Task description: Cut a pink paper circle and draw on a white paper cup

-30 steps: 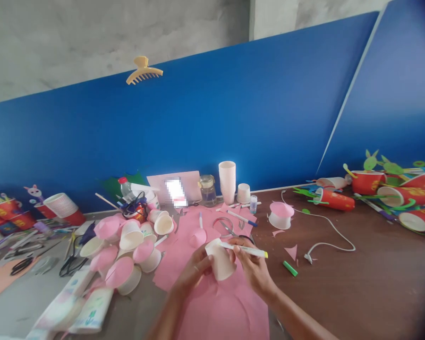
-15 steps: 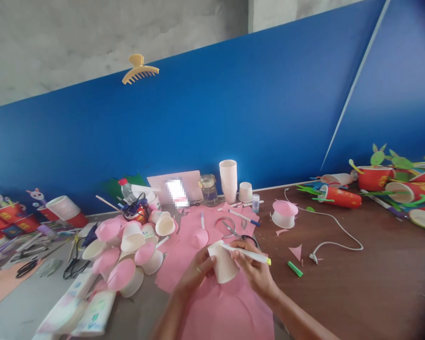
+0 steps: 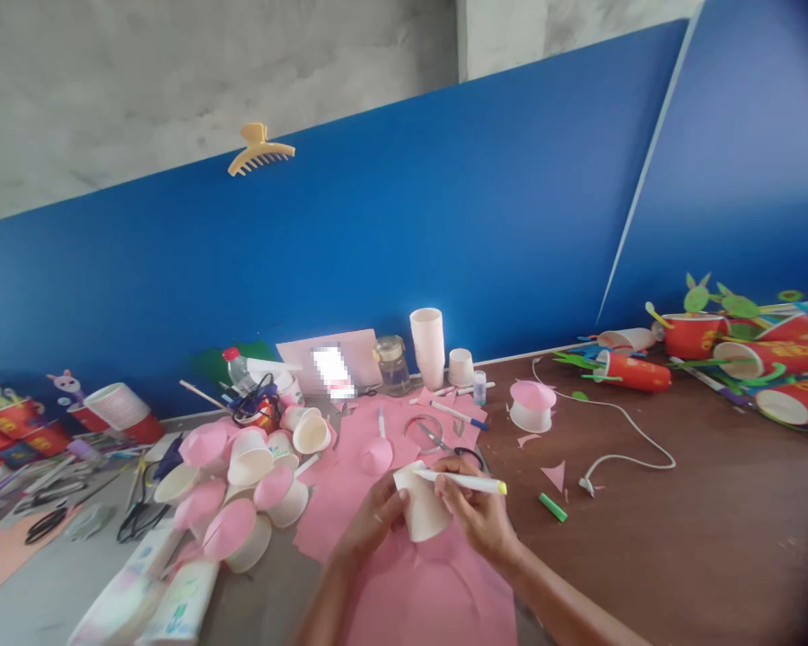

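Note:
My left hand (image 3: 375, 519) is closed round the side of a white paper cup (image 3: 423, 510), which tilts above the pink paper (image 3: 437, 592). In my right hand (image 3: 478, 507) is a white marker with a yellow end (image 3: 469, 482), gripped like a pen. Its tip meets the cup's side near the upper edge; whether it has left a mark is too small to tell. Just beyond the hands lie scissors (image 3: 444, 440) with dark handles, a small pink paper cone (image 3: 376, 456) and a blue-capped marker (image 3: 459, 414).
Several white cups with pink cone tops (image 3: 237, 536) crowd the left. A stack of white cups (image 3: 427, 348) stands at the back beside a glass jar (image 3: 391, 366). To the right are a green marker cap (image 3: 553, 508), a white cable (image 3: 636, 459) and red cups (image 3: 636, 371).
The whole view has shifted slightly, with the right-hand objects now further left. Both hands keep their hold on the cup and marker, and the marker has moved only a little along the cup.

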Demonstrator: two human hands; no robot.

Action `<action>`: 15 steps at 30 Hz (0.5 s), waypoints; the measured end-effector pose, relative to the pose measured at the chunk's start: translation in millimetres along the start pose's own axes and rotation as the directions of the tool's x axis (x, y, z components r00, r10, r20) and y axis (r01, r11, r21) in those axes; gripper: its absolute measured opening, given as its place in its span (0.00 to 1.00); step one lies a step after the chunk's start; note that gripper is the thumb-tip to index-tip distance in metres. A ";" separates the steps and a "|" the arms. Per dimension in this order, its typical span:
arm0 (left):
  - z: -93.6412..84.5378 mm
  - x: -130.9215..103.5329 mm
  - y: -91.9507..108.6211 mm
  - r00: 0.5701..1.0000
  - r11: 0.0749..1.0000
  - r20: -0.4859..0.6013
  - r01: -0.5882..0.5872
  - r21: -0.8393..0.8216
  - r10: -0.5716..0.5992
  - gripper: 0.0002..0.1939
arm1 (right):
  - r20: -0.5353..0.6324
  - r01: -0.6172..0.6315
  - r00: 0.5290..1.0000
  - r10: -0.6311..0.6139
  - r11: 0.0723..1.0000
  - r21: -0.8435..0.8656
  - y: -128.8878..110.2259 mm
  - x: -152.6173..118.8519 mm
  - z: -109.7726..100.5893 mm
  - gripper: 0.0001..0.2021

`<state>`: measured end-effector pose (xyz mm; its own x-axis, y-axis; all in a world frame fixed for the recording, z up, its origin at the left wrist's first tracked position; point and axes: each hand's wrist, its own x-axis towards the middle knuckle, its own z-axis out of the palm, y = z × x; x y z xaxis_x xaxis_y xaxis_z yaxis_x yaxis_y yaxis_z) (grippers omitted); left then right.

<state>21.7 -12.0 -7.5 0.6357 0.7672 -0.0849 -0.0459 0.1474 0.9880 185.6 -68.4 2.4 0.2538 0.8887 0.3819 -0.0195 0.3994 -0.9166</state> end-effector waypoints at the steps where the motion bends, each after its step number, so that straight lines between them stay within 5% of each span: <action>1: -0.2 0.0 -0.8 1.000 1.000 0.002 -0.010 0.002 0.010 0.30 | -0.002 0.004 1.000 -0.004 1.000 -0.008 -0.3 -0.1 0.4 0.12; 15: -1.0 0.7 0.2 1.000 0.995 -0.010 -0.023 0.093 0.024 0.30 | -0.008 -0.001 1.000 0.001 1.000 -0.031 0.7 -3.4 1.1 0.13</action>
<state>21.4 -10.8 -7.5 0.6267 0.7768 -0.0623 0.0109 0.0712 0.9974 183.6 -70.9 0.5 0.2615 0.8871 0.3803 0.0098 0.3916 -0.9201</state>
